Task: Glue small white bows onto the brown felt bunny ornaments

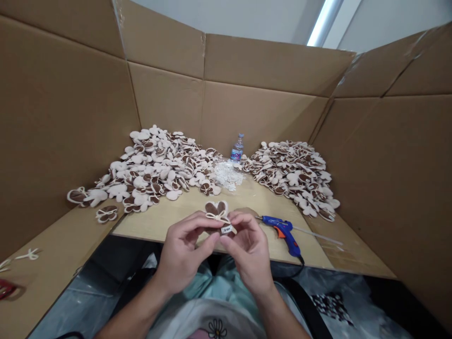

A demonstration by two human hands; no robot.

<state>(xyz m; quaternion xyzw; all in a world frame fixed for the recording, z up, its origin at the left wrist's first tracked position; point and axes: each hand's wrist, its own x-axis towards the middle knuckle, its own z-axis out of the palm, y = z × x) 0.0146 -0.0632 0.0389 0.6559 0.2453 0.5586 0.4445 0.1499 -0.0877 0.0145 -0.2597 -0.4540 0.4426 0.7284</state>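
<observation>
Between both hands, above the table's front edge, is a small brown and white felt bunny-shaped piece [216, 210] with a cream bow across it. A small white label [226, 229] with dark lettering shows on its front, near my right fingers. My left hand [189, 245] pinches the piece from the left, its thumb low on the front. From the other side my right hand [249, 247] grips it, thumb by the label. Fingers cover the piece's lower part. Just right of my right hand lies a blue hot glue gun [282, 228] with an orange trigger and a glue stick in its back.
A large heap of felt pieces [151, 165] lies at left, another heap [296, 174] at right. White labels [229, 175] on clear plastic and a water bottle [238, 148] stand between. Cardboard walls [264, 101] surround the table. Loose bows [28, 254] and a red object [6, 288] lie far left.
</observation>
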